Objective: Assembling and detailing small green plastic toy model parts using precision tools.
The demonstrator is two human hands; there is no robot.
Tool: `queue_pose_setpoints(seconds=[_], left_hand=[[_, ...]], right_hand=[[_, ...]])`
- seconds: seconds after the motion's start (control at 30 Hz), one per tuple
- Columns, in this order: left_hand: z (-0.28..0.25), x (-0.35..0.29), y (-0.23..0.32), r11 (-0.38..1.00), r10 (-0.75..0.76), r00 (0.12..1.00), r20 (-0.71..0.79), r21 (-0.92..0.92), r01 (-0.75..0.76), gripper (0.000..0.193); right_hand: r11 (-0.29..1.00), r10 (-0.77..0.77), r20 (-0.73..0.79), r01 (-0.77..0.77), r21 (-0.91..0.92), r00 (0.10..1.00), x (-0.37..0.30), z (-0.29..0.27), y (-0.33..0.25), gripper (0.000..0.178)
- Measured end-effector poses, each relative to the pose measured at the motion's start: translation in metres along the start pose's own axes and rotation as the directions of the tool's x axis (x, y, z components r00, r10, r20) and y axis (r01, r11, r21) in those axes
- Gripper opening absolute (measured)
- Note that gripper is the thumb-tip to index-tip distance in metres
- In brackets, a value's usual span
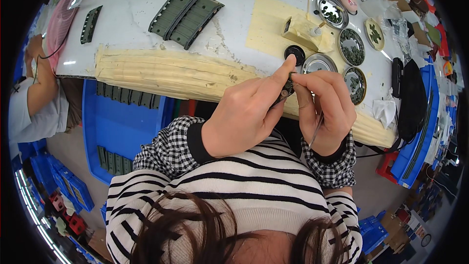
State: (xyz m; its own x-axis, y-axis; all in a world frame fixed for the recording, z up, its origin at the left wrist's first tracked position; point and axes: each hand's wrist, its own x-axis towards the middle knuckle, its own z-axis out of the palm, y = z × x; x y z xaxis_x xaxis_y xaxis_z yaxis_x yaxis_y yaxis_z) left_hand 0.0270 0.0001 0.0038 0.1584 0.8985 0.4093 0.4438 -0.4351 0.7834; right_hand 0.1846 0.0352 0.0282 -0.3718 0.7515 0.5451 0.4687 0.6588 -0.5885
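My left hand is closed around a small dark green part with round details along its edge. Most of that part is hidden by the fingers. My right hand has its thumb and forefinger at the part's upper end. A thin metal tool sticks out below the curled fingers of this hand; its kind is not clear. Just beyond both hands lie a round black lid and a metal dish. To the right stand round dishes of small green pieces.
Dark green ribbed panels and a narrow strip lie on the white table. Yellowish padding covers its front edge. A taped block holds thin sticks. A blue bin with green panels is at left, near another person's arm.
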Motion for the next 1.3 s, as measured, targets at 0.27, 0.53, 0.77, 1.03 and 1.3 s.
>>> queue_pose_setpoints(seconds=[0.27,0.53,0.77,1.03,1.3], left_hand=[[-0.002,-0.001,0.003,0.999,-0.019,0.999,0.037,0.049,0.018,0.067],[-0.005,0.004,-0.009,0.723,-0.276,0.948,0.16,-0.615,0.315,0.046],[-0.013,0.014,-0.012,0.26,-0.43,0.829,0.358,-0.83,0.494,0.044],[-0.01,0.011,-0.023,-0.024,-0.365,0.807,0.464,-0.871,0.49,0.047],[-0.003,0.004,-0.027,-0.475,-0.211,0.806,0.553,-0.779,0.41,0.049]], right_hand=[[0.989,-0.134,0.004,0.134,-0.069,0.991,-0.001,0.002,0.004,0.023],[0.989,0.144,-0.208,-0.133,0.067,0.968,0.011,-0.018,0.018,0.027],[0.98,0.104,-0.169,-0.13,-0.154,0.98,0.043,-0.019,0.056,0.022],[0.983,0.091,-0.143,-0.112,-0.147,0.986,0.046,-0.008,0.063,0.014],[0.753,0.29,-0.064,-0.186,0.631,0.955,0.027,-0.01,0.009,0.014]])
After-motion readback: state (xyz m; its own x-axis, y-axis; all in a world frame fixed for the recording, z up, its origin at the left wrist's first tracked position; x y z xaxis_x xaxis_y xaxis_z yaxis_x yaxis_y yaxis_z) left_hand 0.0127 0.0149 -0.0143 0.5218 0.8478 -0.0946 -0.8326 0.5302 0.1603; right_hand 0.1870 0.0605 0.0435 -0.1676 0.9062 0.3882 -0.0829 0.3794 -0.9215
